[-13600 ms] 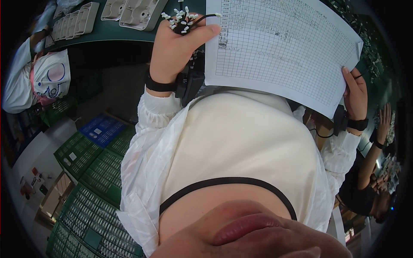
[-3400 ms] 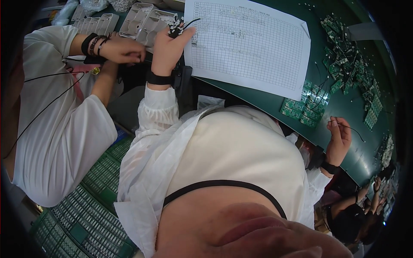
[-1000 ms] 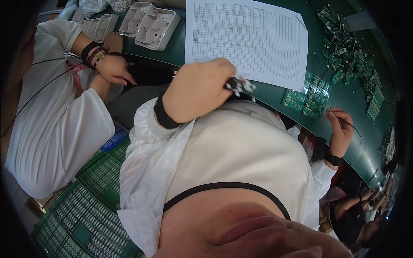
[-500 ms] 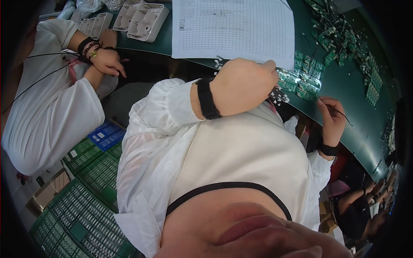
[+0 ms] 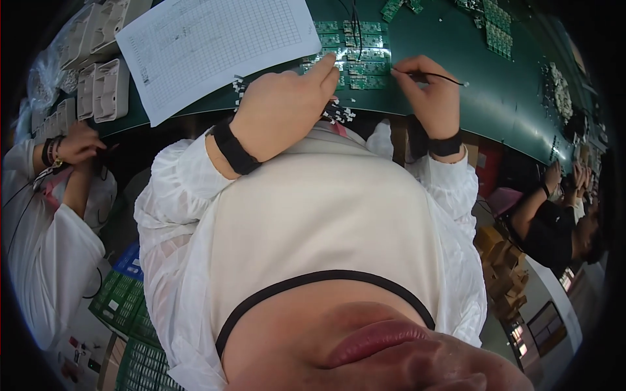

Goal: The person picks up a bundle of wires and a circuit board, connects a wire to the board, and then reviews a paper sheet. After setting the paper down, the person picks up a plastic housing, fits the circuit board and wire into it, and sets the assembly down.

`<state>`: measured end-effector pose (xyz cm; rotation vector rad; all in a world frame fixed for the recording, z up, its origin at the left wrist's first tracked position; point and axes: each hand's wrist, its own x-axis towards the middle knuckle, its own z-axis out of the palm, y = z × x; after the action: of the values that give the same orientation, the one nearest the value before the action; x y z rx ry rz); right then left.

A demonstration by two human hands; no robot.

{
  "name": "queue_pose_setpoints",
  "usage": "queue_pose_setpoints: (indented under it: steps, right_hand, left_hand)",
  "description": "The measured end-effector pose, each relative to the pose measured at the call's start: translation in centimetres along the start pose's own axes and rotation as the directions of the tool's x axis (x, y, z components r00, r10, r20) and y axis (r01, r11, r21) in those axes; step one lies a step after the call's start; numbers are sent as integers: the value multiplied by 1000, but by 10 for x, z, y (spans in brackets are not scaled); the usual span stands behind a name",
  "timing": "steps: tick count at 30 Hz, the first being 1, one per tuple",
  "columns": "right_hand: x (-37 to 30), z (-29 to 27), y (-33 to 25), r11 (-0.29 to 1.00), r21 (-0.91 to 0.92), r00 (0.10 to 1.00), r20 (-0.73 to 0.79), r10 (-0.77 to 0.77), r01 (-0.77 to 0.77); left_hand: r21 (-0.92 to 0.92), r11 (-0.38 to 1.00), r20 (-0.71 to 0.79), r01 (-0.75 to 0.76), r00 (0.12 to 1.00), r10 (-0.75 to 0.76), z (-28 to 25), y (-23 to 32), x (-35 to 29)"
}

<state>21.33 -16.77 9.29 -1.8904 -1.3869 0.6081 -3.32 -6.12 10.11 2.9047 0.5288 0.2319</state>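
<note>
My left hand [image 5: 283, 107] is curled over a bundle of wires with white plugs [image 5: 340, 112]; plug ends stick out on both sides of the hand. Its index and middle fingers reach toward the near left of a block of small green circuit boards [image 5: 368, 68]. The palm hides most of the bundle. At the right edge of the boards, my right hand [image 5: 432, 98] pinches a black wire [image 5: 435, 76], whose white end points right. A few black wires [image 5: 356, 29] lie across the far part of the boards.
A gridded paper sheet [image 5: 215, 49] lies left of the boards on the green tabletop [image 5: 450, 58]. Beige divided trays [image 5: 111, 91] stand at the left, beside a person's hands [image 5: 75, 143]. More circuit boards [image 5: 497, 32] and a white pile [image 5: 559, 91] are at the right.
The view has turned, so the table and paper appear farther left. My left hand stays over the bundle near the boards. My right hand still holds a black wire, now at the boards' right edge.
</note>
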Motion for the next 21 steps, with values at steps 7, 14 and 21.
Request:
queue_pose_setpoints:
  steps: [7, 14, 21]
  right_hand:
    - [6, 9, 5, 996, -40, 993, 85, -77, 80]
    - [3, 26, 4, 976, -47, 972, 113, -208, 214]
    - [5, 30, 6, 934, -151, 944, 112, -309, 324]
  left_hand:
    - [-13, 997, 41, -82, 996, 82, 13, 5, 4]
    - [17, 998, 94, -57, 994, 56, 20, 8, 4]
    - [16, 1000, 204, -2, 979, -1, 27, 7, 3]
